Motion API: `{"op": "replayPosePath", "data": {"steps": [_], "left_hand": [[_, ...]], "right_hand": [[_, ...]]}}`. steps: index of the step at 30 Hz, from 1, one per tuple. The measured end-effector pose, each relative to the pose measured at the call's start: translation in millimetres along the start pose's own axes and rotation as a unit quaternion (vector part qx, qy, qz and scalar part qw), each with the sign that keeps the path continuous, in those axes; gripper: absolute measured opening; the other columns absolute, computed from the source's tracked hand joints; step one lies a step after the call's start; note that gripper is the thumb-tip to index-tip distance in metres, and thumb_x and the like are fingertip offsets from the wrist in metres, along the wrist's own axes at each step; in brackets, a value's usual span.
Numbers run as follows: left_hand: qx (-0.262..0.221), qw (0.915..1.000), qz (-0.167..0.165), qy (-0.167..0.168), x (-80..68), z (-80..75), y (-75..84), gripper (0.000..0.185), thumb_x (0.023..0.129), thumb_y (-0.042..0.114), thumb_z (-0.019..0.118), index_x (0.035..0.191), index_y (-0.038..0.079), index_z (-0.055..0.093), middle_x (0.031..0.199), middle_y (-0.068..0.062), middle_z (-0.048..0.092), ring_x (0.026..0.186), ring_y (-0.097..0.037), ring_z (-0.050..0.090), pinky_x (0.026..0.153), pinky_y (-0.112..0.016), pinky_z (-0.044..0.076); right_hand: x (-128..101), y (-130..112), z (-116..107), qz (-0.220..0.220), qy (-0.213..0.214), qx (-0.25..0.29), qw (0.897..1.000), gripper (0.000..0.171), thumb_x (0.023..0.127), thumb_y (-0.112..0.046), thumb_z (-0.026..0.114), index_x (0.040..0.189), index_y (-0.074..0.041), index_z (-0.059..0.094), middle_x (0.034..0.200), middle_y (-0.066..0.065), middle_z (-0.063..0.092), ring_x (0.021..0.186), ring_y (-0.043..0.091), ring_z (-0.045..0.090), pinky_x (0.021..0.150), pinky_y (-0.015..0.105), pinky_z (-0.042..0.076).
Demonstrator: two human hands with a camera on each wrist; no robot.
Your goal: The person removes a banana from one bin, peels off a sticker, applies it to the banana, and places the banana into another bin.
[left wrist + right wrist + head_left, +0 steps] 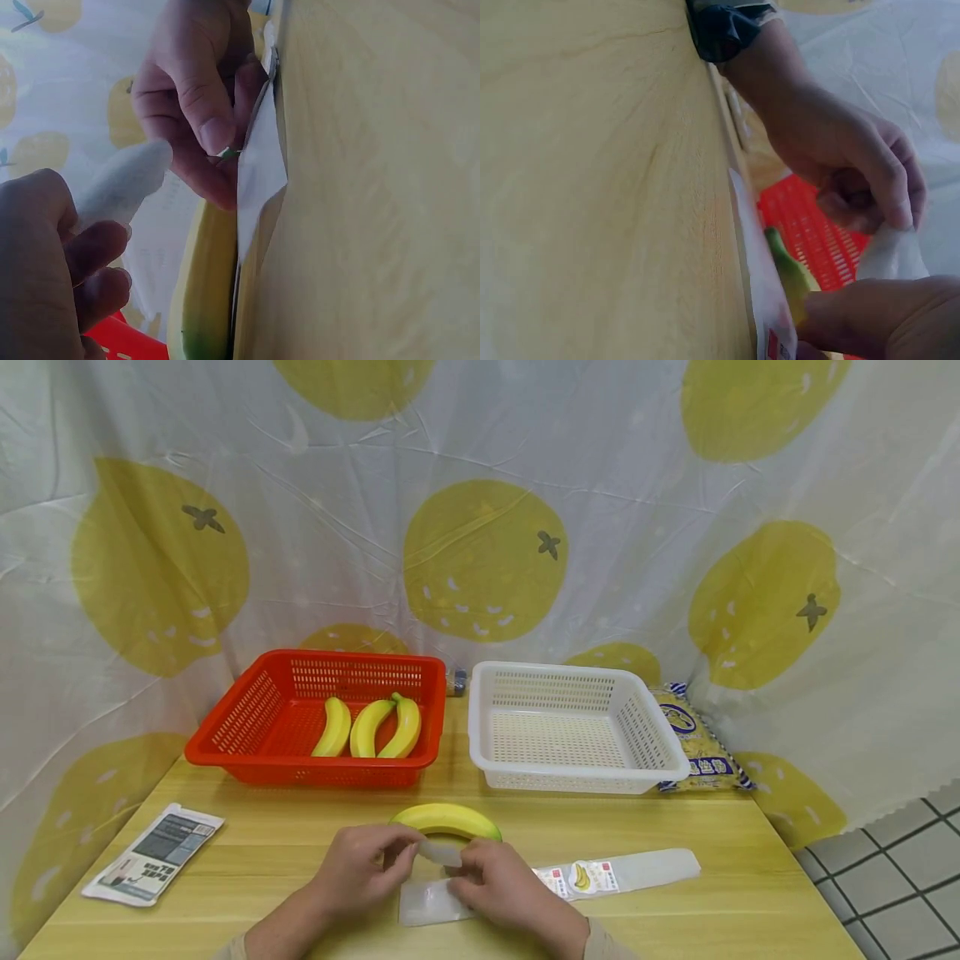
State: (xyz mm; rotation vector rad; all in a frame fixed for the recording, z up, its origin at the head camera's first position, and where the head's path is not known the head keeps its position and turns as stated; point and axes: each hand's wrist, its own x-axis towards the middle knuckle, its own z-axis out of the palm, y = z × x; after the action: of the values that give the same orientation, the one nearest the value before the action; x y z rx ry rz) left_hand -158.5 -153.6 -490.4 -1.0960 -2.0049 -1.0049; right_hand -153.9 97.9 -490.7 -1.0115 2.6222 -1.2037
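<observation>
A long clear plastic bag (622, 871) with a banana label lies flat on the wooden table (750, 893). My left hand (401, 853) and right hand (467, 865) meet at its left end. Each pinches a layer of the bag's mouth (439, 853) and lifts it slightly. A loose yellow banana (447, 817) lies on the table just behind the hands. In the left wrist view the right hand (199, 97) pinches the bag edge (259, 172) beside the banana (202, 292). In the right wrist view the left hand (847, 165) holds the white flap (892, 251).
A red basket (240, 718) with three bananas (367, 727) stands at the back left. An empty white basket (660, 743) stands to its right. A yellow snack packet (701, 743) lies behind that basket. A printed leaflet (153, 853) lies near the left edge.
</observation>
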Motion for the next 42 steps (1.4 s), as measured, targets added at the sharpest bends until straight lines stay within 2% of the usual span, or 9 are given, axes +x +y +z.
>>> {"op": "replayPosePath", "data": {"steps": [7, 11, 16, 18, 21, 25, 30, 35, 42], "left_hand": [[-0.002, 0.9995, -0.011, 0.031, 2.5, 1.2, -3.1, 0.034, 0.077, -0.006, 0.075, 0.104, 0.014, 0.074, 0.090, 0.005, 0.073, 0.068, 0.004, 0.057, 0.055, -0.012, 0.047], [-0.010, 0.9995, -0.005, 0.030, 4.1, 1.8, -4.3, 0.039, 0.075, -0.008, 0.077, 0.108, 0.012, 0.075, 0.099, 0.001, 0.075, 0.071, 0.000, 0.059, 0.058, -0.013, 0.049], [-0.028, 0.9994, 0.011, 0.015, 4.9, 2.3, -5.5, 0.040, 0.076, -0.006, 0.078, 0.114, 0.008, 0.075, 0.105, -0.005, 0.077, 0.079, -0.006, 0.070, 0.067, -0.018, 0.057], [-0.020, 0.9997, 0.004, 0.014, 4.7, 2.0, -5.4, 0.038, 0.079, -0.002, 0.079, 0.115, 0.008, 0.075, 0.104, -0.005, 0.078, 0.077, -0.005, 0.070, 0.066, -0.018, 0.058], [0.010, 0.9987, -0.044, 0.023, 4.3, 1.7, -4.6, 0.039, 0.081, 0.005, 0.083, 0.118, 0.012, 0.074, 0.097, 0.000, 0.078, 0.069, 0.001, 0.066, 0.059, -0.014, 0.053], [0.039, 0.9907, -0.122, 0.046, 4.8, 2.9, -5.7, 0.051, 0.076, 0.006, 0.089, 0.122, 0.017, 0.071, 0.087, 0.008, 0.076, 0.064, 0.003, 0.060, 0.054, -0.015, 0.047], [0.055, 0.9861, -0.148, 0.050, 5.3, 5.6, -11.4, 0.031, 0.077, 0.007, 0.089, 0.101, 0.023, 0.076, 0.083, 0.016, 0.070, 0.065, 0.002, 0.055, 0.057, -0.013, 0.043], [0.090, 0.9778, -0.186, 0.036, 3.1, 9.6, -15.7, 0.021, 0.081, 0.015, 0.088, 0.089, 0.028, 0.073, 0.077, 0.022, 0.063, 0.063, 0.003, 0.050, 0.056, -0.011, 0.038], [0.122, 0.9620, -0.244, 0.007, 4.9, 9.6, -13.2, 0.020, 0.081, 0.024, 0.089, 0.082, 0.030, 0.069, 0.071, 0.023, 0.051, 0.061, 0.003, 0.047, 0.054, -0.018, 0.042]], "right_hand": [[0, -1, -3, 0.036, 0.067, 0.113, 0.991, 0.016, 0.098, -0.007, 0.063, 0.106, -0.011, 0.076, 0.087, 0.007, 0.071, 0.054, -0.004, 0.048, 0.050, 0.018, 0.046], [2, -3, -4, 0.074, 0.102, 0.199, 0.972, 0.019, 0.103, -0.017, 0.060, 0.117, -0.010, 0.072, 0.073, 0.017, 0.069, 0.045, 0.000, 0.050, 0.041, 0.020, 0.044], [10, -6, -3, 0.078, 0.162, 0.267, 0.947, 0.023, 0.101, -0.023, 0.067, 0.118, -0.008, 0.070, 0.081, 0.017, 0.070, 0.043, 0.005, 0.052, 0.038, 0.019, 0.041], [14, -5, -2, 0.053, 0.192, 0.256, 0.946, 0.016, 0.099, -0.019, 0.070, 0.110, -0.008, 0.072, 0.084, 0.015, 0.072, 0.045, 0.004, 0.051, 0.040, 0.018, 0.042], [19, -2, 0, -0.011, 0.236, 0.193, 0.952, 0.004, 0.095, -0.008, 0.073, 0.099, -0.010, 0.074, 0.081, 0.010, 0.073, 0.052, 0.004, 0.050, 0.044, 0.018, 0.042], [24, 5, 2, -0.103, 0.283, 0.087, 0.950, 0.014, 0.090, 0.001, 0.076, 0.094, -0.012, 0.075, 0.088, 0.000, 0.074, 0.064, 0.006, 0.056, 0.051, 0.016, 0.045], [30, 12, 5, -0.176, 0.301, -0.023, 0.937, 0.014, 0.088, -0.003, 0.078, 0.096, -0.014, 0.075, 0.088, -0.005, 0.073, 0.076, 0.009, 0.062, 0.061, 0.010, 0.046], [37, 14, 7, -0.191, 0.319, -0.096, 0.923, 0.008, 0.089, -0.009, 0.080, 0.093, -0.013, 0.075, 0.090, -0.007, 0.074, 0.092, 0.015, 0.062, 0.084, 0.024, 0.050], [40, 14, 11, -0.142, 0.323, -0.094, 0.931, 0.013, 0.084, -0.008, 0.083, 0.090, -0.015, 0.074, 0.086, -0.009, 0.072, 0.098, 0.015, 0.060, 0.086, 0.034, 0.043]]}}
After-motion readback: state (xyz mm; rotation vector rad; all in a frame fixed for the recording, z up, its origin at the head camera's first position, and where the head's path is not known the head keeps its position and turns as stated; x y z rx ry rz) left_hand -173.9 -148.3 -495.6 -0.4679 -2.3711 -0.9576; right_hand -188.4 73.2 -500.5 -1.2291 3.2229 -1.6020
